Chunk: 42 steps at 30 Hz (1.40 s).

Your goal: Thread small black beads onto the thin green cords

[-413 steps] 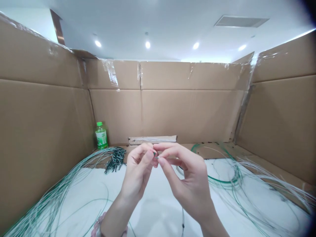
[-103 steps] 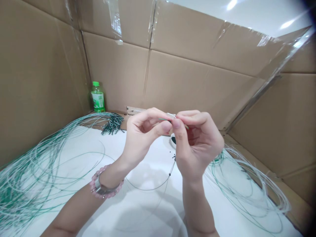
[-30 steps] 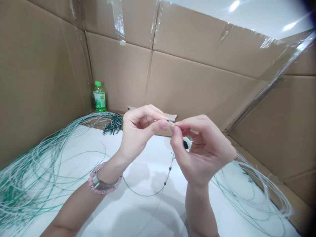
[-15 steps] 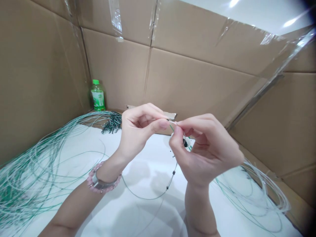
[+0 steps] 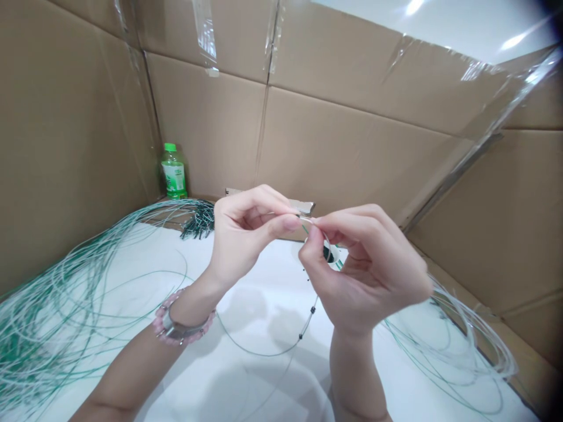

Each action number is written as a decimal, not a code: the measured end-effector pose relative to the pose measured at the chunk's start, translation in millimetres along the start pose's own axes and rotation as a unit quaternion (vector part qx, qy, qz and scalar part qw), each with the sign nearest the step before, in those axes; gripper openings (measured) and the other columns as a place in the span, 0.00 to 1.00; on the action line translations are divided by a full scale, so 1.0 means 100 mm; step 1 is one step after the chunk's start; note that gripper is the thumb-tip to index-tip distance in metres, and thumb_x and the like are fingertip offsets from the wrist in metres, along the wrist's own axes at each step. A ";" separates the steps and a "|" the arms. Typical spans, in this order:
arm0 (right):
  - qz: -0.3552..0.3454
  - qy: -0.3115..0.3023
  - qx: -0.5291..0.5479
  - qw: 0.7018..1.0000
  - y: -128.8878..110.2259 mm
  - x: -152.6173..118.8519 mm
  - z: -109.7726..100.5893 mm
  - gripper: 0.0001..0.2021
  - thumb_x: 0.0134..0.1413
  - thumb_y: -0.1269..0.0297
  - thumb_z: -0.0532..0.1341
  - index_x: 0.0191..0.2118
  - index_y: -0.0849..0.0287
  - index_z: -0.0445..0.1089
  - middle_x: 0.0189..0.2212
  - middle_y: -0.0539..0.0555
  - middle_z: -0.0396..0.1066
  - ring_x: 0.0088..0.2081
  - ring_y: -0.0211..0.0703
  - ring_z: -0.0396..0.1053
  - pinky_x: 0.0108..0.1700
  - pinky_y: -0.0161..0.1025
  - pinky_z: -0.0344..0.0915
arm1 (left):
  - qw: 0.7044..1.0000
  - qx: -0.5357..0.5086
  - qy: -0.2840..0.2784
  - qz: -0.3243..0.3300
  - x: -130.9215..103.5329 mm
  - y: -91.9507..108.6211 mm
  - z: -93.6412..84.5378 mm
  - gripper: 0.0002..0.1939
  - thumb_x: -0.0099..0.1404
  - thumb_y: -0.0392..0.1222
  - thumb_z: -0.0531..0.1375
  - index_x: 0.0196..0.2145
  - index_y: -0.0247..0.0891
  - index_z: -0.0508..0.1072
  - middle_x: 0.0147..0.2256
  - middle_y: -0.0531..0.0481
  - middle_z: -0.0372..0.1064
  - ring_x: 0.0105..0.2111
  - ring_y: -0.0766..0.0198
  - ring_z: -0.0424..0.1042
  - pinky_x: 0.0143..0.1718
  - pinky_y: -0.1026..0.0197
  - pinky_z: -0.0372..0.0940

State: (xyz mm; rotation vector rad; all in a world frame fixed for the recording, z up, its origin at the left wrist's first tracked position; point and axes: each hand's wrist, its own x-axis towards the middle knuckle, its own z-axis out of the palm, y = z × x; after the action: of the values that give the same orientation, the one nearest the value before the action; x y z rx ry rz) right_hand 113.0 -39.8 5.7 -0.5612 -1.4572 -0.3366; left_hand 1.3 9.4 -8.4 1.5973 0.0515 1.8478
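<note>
In the middle of the head view, the fingertips of both my hands almost meet. My left hand pinches a small dark piece between thumb and forefinger; most of it is hidden. The thumb and forefinger of my right hand are closed on a thin white wire that runs to that piece. A bit of green wire shows just under the fingertips. Below, a thin green wire hangs in a loop and carries two small black pieces. Behind my right thumb is a partly covered round white container with dark contents.
Bundled green and white wires cover the left side, their dark ends gathered at the back. Coiled wires lie on the right. A green bottle stands in the back corner. Cardboard walls surround the white table.
My right hand has shifted very slightly left and down, and the white wire between the fingertips now bows a little more. Both pinches stay closed.
</note>
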 end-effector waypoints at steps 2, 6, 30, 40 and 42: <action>-0.012 0.003 0.012 1.000 -0.01 0.01 0.00 0.12 0.39 0.84 0.62 0.27 0.59 0.70 0.22 0.50 0.67 0.24 0.34 0.63 0.22 0.35 0.63 | 1.000 -0.001 -0.003 0.003 0.00 0.01 0.01 0.03 0.54 0.33 0.65 0.28 0.40 0.76 0.26 0.54 0.70 0.25 0.72 0.70 0.24 0.70 0.66; -0.011 -0.003 0.021 1.000 -0.01 0.00 0.01 0.12 0.38 0.85 0.62 0.26 0.61 0.70 0.22 0.50 0.66 0.24 0.34 0.62 0.22 0.35 0.63 | 1.000 -0.029 -0.009 -0.001 0.00 0.00 0.00 0.04 0.55 0.31 0.64 0.28 0.39 0.76 0.26 0.54 0.70 0.26 0.72 0.70 0.27 0.69 0.67; 0.008 0.014 0.023 1.000 -0.05 -0.03 0.02 0.12 0.39 0.85 0.62 0.27 0.61 0.69 0.23 0.49 0.67 0.24 0.34 0.63 0.22 0.36 0.64 | 0.988 -0.130 -0.018 -0.080 -0.02 0.03 0.05 0.00 0.55 0.37 0.65 0.27 0.40 0.76 0.24 0.56 0.68 0.24 0.75 0.69 0.26 0.73 0.69; 0.007 0.011 0.020 1.000 -0.05 -0.02 0.01 0.12 0.39 0.85 0.62 0.27 0.61 0.69 0.22 0.49 0.67 0.24 0.34 0.63 0.21 0.35 0.63 | 0.990 -0.119 -0.017 -0.077 -0.03 0.03 0.05 0.00 0.55 0.37 0.64 0.28 0.40 0.76 0.25 0.56 0.68 0.25 0.74 0.70 0.26 0.72 0.69; 0.005 0.008 0.022 1.000 -0.04 -0.03 0.01 0.11 0.39 0.85 0.62 0.27 0.61 0.69 0.22 0.49 0.67 0.24 0.34 0.63 0.21 0.35 0.63 | 0.990 -0.115 -0.013 -0.078 -0.03 0.03 0.05 0.00 0.55 0.37 0.65 0.28 0.41 0.76 0.24 0.56 0.68 0.25 0.74 0.70 0.26 0.72 0.69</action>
State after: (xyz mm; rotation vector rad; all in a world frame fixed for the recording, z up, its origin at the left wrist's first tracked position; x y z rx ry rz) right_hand 109.9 -43.4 3.8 -0.5291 -1.4421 -0.3003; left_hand 4.6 3.8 -8.3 1.4158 -0.0471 1.6492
